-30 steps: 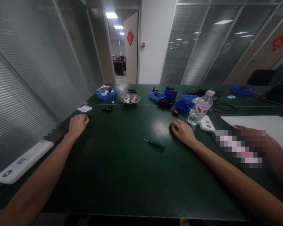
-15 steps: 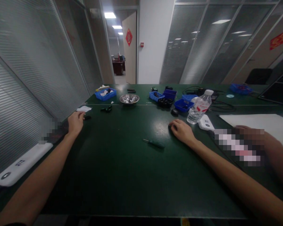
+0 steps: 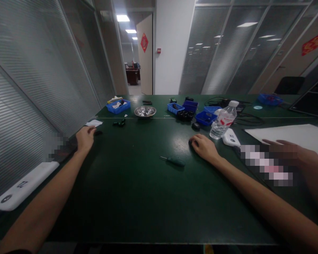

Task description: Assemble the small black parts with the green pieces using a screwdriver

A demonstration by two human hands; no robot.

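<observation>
My left hand point(image 3: 85, 138) lies on the dark green table point(image 3: 132, 190) at the left, its fingers curled and reaching to a small black part point(image 3: 98, 133) that its fingertips touch. My right hand point(image 3: 205, 147) rests palm down at centre right, fingers cupped over a small black object point(image 3: 192, 141) that is mostly hidden under them. A green-handled screwdriver point(image 3: 174, 161) lies between the hands, nearer the right one.
Blue bins point(image 3: 119, 106) point(image 3: 206, 118), a metal bowl point(image 3: 145, 111), black parts point(image 3: 186, 115) and a water bottle point(image 3: 223, 121) stand farther back. White devices point(image 3: 19, 185) point(image 3: 230, 138) lie left and right. Another person's hand point(image 3: 294, 153) rests near white paper point(image 3: 294, 137).
My left hand has slid forward and uncurled a little, so a small black part now shows at its fingertips. My right hand stays put. The other person's hand lifted slightly.
</observation>
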